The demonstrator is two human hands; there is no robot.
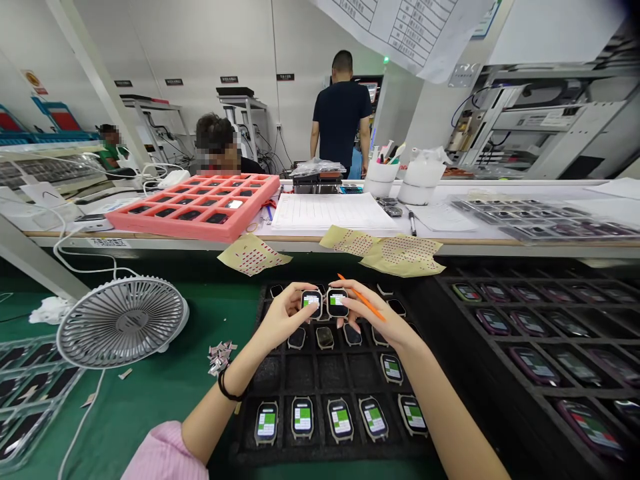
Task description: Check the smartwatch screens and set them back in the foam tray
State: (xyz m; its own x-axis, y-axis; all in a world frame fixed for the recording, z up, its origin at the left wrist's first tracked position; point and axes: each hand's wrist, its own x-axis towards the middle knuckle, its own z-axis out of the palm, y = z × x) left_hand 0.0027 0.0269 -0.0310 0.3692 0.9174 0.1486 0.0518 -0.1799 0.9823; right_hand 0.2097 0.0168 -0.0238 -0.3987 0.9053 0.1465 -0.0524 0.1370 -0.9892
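Observation:
My left hand (289, 315) is closed on a smartwatch body (311, 301) whose lit screen shows white and green. A second smartwatch body (337, 300), also lit, is in my right hand (376, 312). The two are held side by side, and an orange stick-like tool (367, 300) lies along my right fingers. Below them sits a black foam tray (318, 371) with watch bodies in its compartments. Its front row has lit watches, such as one watch (303, 417); farther back a dark-screened watch (325, 338) lies under my hands.
A grey fan (123, 323) stands left, near a pile of small scraps (220, 357). To the right is another tray (543, 347) of watches. On the shelf are a pink foam tray (233, 227) and papers (333, 212). Yellow sticker sheets (255, 255) hang from its edge. Several people are beyond.

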